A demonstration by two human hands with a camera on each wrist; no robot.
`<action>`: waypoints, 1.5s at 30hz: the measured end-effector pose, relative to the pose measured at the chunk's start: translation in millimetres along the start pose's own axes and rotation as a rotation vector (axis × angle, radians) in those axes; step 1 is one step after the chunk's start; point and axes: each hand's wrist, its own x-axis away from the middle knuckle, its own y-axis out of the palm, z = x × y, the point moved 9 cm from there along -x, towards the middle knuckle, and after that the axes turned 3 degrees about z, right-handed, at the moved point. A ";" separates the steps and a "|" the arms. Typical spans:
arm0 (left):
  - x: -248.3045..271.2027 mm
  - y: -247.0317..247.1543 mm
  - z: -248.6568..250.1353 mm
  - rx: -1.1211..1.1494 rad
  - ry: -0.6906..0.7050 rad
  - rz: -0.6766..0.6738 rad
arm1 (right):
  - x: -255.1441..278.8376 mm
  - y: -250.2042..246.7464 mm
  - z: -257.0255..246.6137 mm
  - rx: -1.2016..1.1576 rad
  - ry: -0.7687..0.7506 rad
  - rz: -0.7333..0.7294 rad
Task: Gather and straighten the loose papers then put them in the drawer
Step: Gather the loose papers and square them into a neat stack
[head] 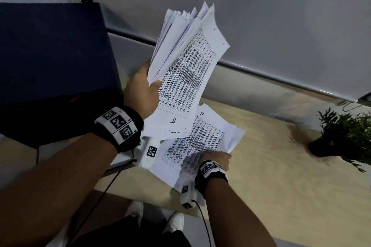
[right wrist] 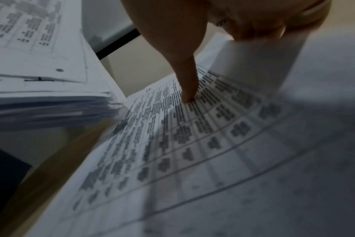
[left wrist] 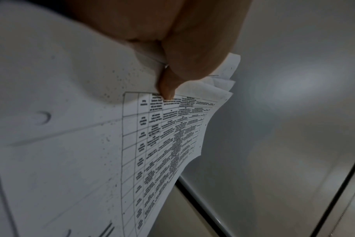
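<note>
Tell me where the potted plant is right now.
In the head view the potted plant stands at the far right edge of the wooden table, apart from the papers under the right hand.

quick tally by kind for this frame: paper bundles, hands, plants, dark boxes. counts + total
Paper bundles: 2, a fanned bundle that the left hand grips and a smaller bundle under the right hand
Hands: 2, left hand and right hand
Potted plants: 1, potted plant on the desk
Dark boxes: 1, dark box
Total: 6
</note>
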 end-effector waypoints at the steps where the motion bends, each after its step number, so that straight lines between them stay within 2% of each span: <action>1: -0.8 -1.9 -1.2 0.039 0.001 0.003 | -1.9 2.8 -0.6 -0.015 -0.008 -0.038; 6: -6.6 2.3 -22.3 0.131 -0.054 -0.061 | -10.4 -22.1 -1.0 -0.086 -0.128 -0.098; 8: -1.8 13.2 -40.9 0.100 -0.130 -0.130 | -16.7 -59.4 -8.8 -0.146 -0.220 -0.024; 11: 20.5 42.7 -66.4 0.036 -0.238 -0.255 | -22.1 -140.3 -33.8 -0.152 -0.410 0.172; 14: 45.9 73.2 -83.1 -0.130 -0.300 -0.357 | -20.2 -219.3 -57.2 -0.187 -0.521 0.348; 16: 58.9 87.6 -95.1 -0.149 -0.374 -0.401 | -18.5 -257.3 -69.7 -0.209 -0.552 0.398; 18: 70.6 102.4 -105.2 -0.153 -0.427 -0.439 | -19.0 -275.2 -75.0 -0.278 -0.568 0.363; 20: 82.7 113.1 -109.4 -0.168 -0.452 -0.481 | -21.3 -261.5 -71.1 -0.319 -0.554 0.251; 25: 97.2 131.9 -155.2 -0.302 -0.545 -0.537 | -30.0 -155.3 -44.2 -0.273 -0.499 -0.044; 27: 98.7 134.6 -174.2 -0.282 -0.616 -0.557 | -40.2 -103.5 -31.5 -0.225 -0.452 -0.190; 29: 97.2 128.7 -173.7 -0.191 -0.679 -0.518 | -54.6 -64.5 -22.0 -0.129 -0.412 -0.263; 32: 97.0 132.4 -173.8 -0.095 -0.726 -0.456 | -56.1 -36.2 -28.2 0.099 -0.464 -0.245; 35: 108.6 153.4 -169.4 -0.109 -0.707 -0.570 | -38.3 -7.7 -54.0 0.208 -0.613 -0.324; 37: 107.7 153.2 -169.9 -0.182 -0.712 -0.582 | -39.8 -1.0 -63.5 0.249 -0.663 -0.290; 40: 93.6 145.3 -175.2 -0.284 -0.720 -0.527 | -41.4 -5.3 -59.6 0.158 -0.573 -0.274; 43: 88.8 148.3 -175.4 -0.263 -0.737 -0.507 | -25.5 -0.2 -58.2 0.063 -0.666 -0.295; 45: 87.8 147.2 -178.1 -0.307 -0.718 -0.501 | -21.7 -2.0 -50.7 0.038 -0.693 -0.258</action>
